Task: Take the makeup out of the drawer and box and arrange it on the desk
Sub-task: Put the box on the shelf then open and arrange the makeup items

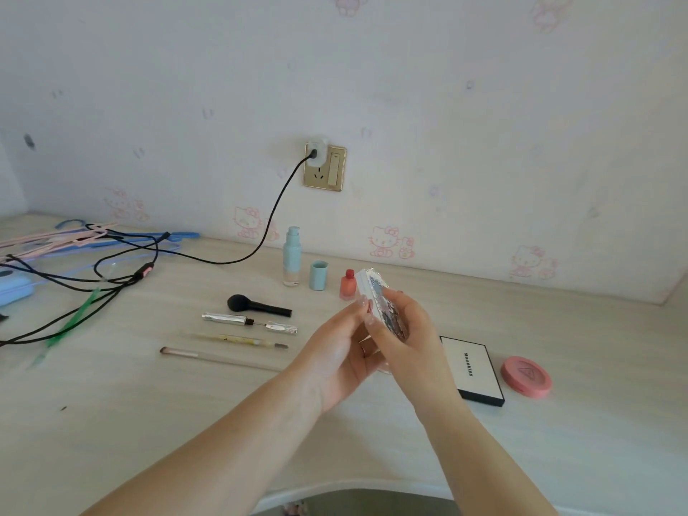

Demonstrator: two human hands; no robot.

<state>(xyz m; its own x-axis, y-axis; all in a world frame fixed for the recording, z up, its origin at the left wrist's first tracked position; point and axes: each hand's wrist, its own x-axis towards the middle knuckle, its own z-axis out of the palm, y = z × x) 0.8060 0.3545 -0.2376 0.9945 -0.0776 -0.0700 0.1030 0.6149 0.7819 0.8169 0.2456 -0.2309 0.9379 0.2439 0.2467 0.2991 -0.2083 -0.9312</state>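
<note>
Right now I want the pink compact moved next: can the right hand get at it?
Probably not yet: the right hand and left hand both hold a glittery case. Otherwise the pink compact lies unobstructed.

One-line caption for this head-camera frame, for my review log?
Both hands, left hand and right hand, hold a glittery compact above the desk, beside brushes and bottles already laid out.

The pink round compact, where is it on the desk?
The pink round compact lies at the right of the head view, on the desk just right of the white palette.
</note>
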